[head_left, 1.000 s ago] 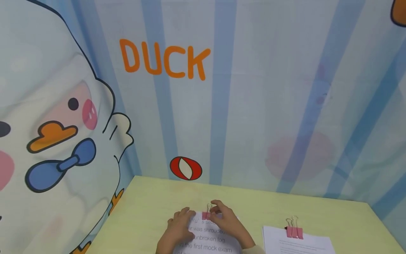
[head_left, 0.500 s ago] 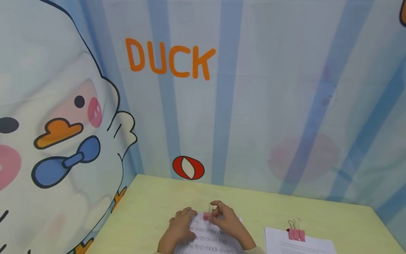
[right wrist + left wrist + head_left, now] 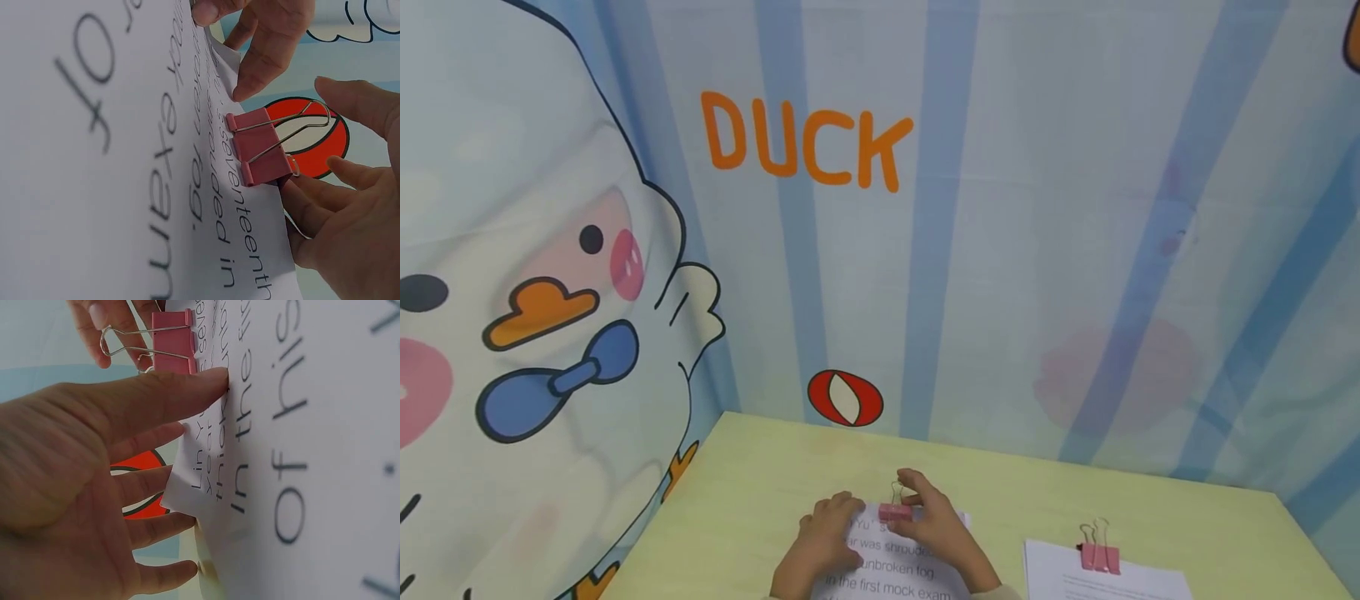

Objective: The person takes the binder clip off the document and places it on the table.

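Observation:
A pink binder clip (image 3: pixel 259 147) sits on the top edge of a printed paper sheet (image 3: pixel 887 575), its wire handles sticking out past the edge. My right hand (image 3: pixel 943 529) is at the clip's right side. In the right wrist view its thumb is raised clear of the wire handle, and other fingers lie behind the clip, close to the sheet's edge. My left hand (image 3: pixel 827 537) rests on the sheet's upper left corner, with the thumb (image 3: pixel 206 381) on the printed face and the other fingers stretched along the edge. The corner bends up slightly there.
A second paper stack (image 3: pixel 1045 575) with its own pink binder clip (image 3: pixel 1100 558) lies to the right on the pale yellow table (image 3: pixel 760 467). Behind stands a striped blue backdrop (image 3: pixel 1000 250) with duck drawings.
My right fingers, closed near the clip half a second ago, have spread, and more of the pink clip shows. My left hand stays on the sheet. The head view has shifted slightly.

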`<state>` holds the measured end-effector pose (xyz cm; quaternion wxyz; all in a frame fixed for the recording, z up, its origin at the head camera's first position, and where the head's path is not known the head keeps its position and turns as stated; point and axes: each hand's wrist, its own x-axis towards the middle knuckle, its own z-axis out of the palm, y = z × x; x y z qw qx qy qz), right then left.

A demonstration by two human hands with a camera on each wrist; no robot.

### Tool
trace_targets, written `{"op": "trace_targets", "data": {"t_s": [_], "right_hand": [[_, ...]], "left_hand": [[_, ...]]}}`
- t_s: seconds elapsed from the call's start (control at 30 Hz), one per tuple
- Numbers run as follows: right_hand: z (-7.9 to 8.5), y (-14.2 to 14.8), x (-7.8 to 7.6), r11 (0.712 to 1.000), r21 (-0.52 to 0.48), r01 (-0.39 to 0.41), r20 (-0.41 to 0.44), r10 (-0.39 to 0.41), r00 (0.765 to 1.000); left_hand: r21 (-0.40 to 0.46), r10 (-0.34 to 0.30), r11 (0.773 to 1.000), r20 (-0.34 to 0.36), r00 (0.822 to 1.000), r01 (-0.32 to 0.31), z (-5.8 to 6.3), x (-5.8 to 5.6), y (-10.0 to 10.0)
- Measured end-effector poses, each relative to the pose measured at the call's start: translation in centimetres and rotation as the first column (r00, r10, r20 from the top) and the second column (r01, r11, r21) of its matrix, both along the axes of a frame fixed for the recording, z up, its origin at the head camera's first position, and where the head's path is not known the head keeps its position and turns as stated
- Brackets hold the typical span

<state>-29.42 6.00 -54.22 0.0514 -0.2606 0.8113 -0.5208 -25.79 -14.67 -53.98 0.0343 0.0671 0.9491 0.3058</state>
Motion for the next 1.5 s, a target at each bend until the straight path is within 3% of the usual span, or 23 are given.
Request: {"op": "trace_targets", "data": {"t_s": [0.3,0.5,0.8,1.0,1.5], "right_hand": [[-0.2,-0.7,0.3,0.996,0.066,0.066,-0.181,-0.054,0.982],[-0.3,-0.7,0.4,0.989,0.104,0.107,-0.216,-0.083,0.973],[-0.5,-0.9,0.6,0.979,0.153,0.131,-0.328,-0.074,0.942],[-0.5,-1.0,0.5,0.976,0.154,0.157,-0.319,-0.101,0.942],[-0.4,-2.0,0.4,0.983,0.048,0.178,-0.234,-0.162,0.959]], "left_hand": [[-0.005,-0.019,1.0,-0.001,1.0,0.019,-0.1,-0.1,0.0],[-0.006,-0.045,0.999,-0.043,0.998,0.045,-0.1,0.3,0.0],[-0.017,-0.049,0.999,-0.04,0.998,0.049,-0.2,0.2,0.0],[-0.001,-0.049,0.999,-0.033,0.998,0.049,-0.3,0.3,0.0],[-0.01,-0.05,0.999,-0.035,0.998,0.05,-0.1,0.0,-0.3]]}}
